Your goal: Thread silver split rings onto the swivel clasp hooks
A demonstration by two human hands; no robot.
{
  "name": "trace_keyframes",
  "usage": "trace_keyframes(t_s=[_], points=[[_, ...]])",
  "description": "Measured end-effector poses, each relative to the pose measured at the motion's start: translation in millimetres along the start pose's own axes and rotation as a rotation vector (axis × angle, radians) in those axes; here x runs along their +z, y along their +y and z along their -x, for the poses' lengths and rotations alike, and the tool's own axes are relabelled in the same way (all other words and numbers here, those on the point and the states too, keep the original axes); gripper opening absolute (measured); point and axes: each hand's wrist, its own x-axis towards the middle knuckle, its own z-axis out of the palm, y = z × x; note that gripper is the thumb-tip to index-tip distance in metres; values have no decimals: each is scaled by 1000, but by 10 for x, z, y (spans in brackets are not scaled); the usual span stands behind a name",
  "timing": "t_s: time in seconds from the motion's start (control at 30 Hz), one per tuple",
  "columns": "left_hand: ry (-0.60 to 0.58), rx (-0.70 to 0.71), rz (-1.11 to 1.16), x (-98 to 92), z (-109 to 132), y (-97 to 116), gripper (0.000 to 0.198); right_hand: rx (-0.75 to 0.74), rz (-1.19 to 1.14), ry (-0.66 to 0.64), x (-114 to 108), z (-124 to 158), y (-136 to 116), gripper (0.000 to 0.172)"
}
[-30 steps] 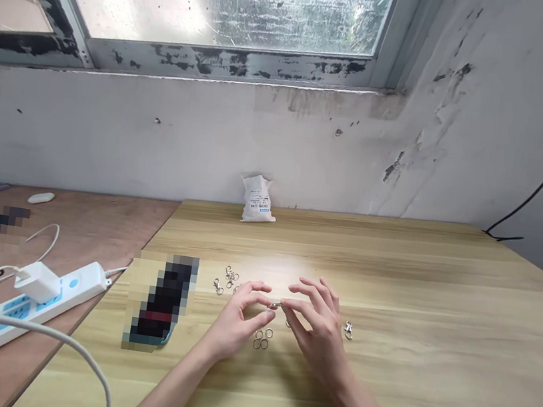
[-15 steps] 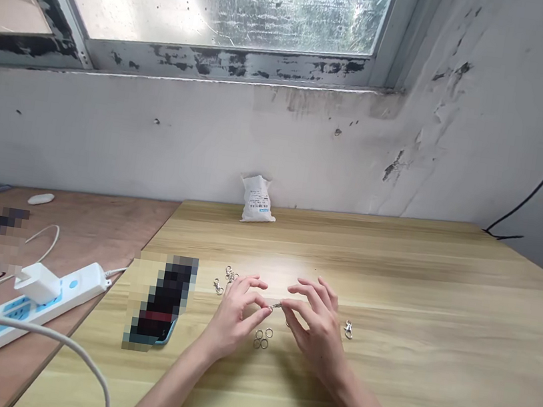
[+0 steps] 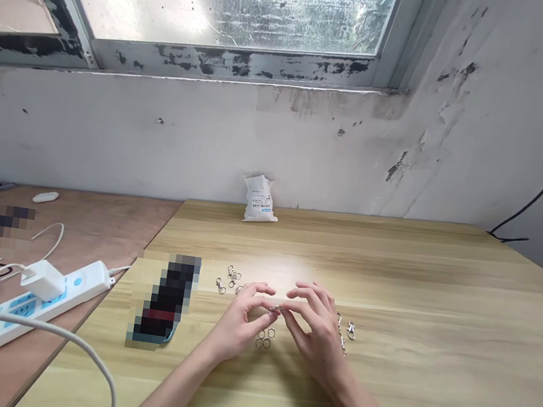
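Note:
Between the fingertips of my two hands is a small silver metal piece that looks like a lobster clasp [image 3: 275, 308]. My left hand [image 3: 240, 324] pinches its left end with thumb and forefinger, and my right hand [image 3: 318, 331] pinches the other end. The fingers cover most of it, so whether a ring is attached cannot be made out. Just below the fingertips, several loose metal rings [image 3: 262, 343] lie on the wooden table. Several clasps with rings [image 3: 232, 280] lie beyond my left hand. Right of my right hand are another clasp [image 3: 351, 330] and a row of small metal pieces [image 3: 341, 338].
A phone-like dark object [image 3: 164, 303], partly pixelated, lies left of my hands. A white labelled packet [image 3: 260, 200] leans by the wall at the back. On the left, a white power strip [image 3: 89, 279] with plugs and cables rests on a brown surface.
My fingertips have drawn slightly closer together around the clasp. The view has shifted a little, and more metal pieces show beside my right hand.

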Motion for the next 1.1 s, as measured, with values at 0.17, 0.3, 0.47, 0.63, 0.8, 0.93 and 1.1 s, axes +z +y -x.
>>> trace_keyframes(t_s=[0.17, 0.3, 0.47, 0.63, 0.8, 0.93, 1.1], points=[[23, -48, 98, -1, -21, -43, 18, 1, -26, 7, 2, -6, -13, 12], [73, -72, 157, -28, -37, -90, 20, 9, -17, 16, -18, -16, 8, 12], [154, -82, 123, -49, -28, -64, 22, 16, 2, 22, -31, -29, 13, 12], [169, 13, -147, -44, 4, -11, 12, -2, 6, 37, -18, -28, 11, 12], [89, 83, -359, -50, 1, 9, 9, -37, 18, 3, -9, -13, 11, 13], [157, 72, -365, -196, -22, 35, 11, 13, 25, -71, -19, -8, 84, 16], [232, -44, -295, -489, -35, -7, 19, 119, -22, -294, -191, -22, 442, 27]])
